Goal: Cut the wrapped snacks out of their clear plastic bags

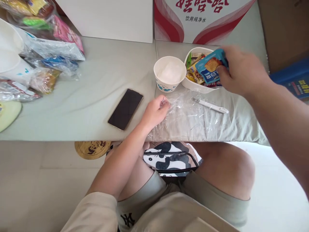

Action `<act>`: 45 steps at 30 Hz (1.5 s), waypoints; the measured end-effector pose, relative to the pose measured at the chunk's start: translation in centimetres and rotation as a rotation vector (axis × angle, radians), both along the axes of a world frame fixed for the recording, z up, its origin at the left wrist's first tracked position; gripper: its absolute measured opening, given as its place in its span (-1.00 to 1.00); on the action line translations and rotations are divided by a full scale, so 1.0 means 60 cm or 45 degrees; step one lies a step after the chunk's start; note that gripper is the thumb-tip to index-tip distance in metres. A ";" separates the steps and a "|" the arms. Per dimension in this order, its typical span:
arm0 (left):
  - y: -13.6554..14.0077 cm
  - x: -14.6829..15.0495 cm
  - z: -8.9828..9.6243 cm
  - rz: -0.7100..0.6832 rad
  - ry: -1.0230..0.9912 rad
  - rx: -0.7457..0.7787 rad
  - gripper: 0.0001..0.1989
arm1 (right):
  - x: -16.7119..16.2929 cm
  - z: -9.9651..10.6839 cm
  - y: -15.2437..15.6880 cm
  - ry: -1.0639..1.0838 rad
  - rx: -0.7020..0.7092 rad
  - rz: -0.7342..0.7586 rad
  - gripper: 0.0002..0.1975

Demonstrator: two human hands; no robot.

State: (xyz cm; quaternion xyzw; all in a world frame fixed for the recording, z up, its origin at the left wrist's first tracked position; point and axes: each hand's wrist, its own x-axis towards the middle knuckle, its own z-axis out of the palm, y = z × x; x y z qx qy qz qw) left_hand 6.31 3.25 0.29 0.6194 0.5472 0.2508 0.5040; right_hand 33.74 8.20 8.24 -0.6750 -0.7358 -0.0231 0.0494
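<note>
My right hand (pixel 241 71) is closed on the edge of a blue snack packet (pixel 209 67), which it holds over a white bowl (pixel 198 86) of several colourful snack packets. Closer to me, my left hand (pixel 156 110) pinches a clear plastic wrap (pixel 183 112) that spreads over the cloth to its right. Just beyond that hand stands a paper cup (pixel 166 84) with a blue floral print and something whitish inside. A white-handled cutter (pixel 212 105) lies by the wrap, near the bowl.
Left of my left hand lies a black phone (pixel 125 109). Wrapped snacks (pixel 50 66) and white paper cups (pixel 11 66) crowd the far left. A red-and-white carton (pixel 205 24) and a plain white box (pixel 108 19) stand at the back. The cloth-covered surface (pixel 91 93) ends above my knees.
</note>
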 end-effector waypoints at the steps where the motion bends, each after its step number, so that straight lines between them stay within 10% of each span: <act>1: 0.000 0.000 0.000 -0.007 0.001 0.008 -0.90 | -0.006 0.000 0.008 -0.050 -0.033 0.018 -0.46; 7: 0.000 -0.003 -0.006 -0.030 0.024 0.059 -0.90 | -0.026 -0.035 0.035 -0.092 -0.201 0.143 -0.38; 15: -0.001 -0.006 -0.001 -0.026 0.014 0.066 -0.90 | -0.011 -0.091 0.040 0.158 -0.061 0.457 -0.36; 23: 0.010 -0.007 0.002 -0.034 0.037 0.058 -0.92 | -0.027 -0.088 0.020 0.302 0.098 0.386 -0.59; 28: 0.011 -0.007 -0.003 -0.094 0.069 0.045 -0.88 | -0.046 -0.067 -0.085 0.324 0.237 0.611 -0.62; 35: 0.007 -0.007 -0.003 -0.230 -0.053 -0.120 -0.88 | -0.041 -0.112 -0.270 0.352 -0.287 0.830 -0.43; 45: 0.024 -0.003 -0.013 -0.224 0.000 0.055 -0.90 | -0.024 -0.150 -0.334 0.177 -0.287 0.694 -0.37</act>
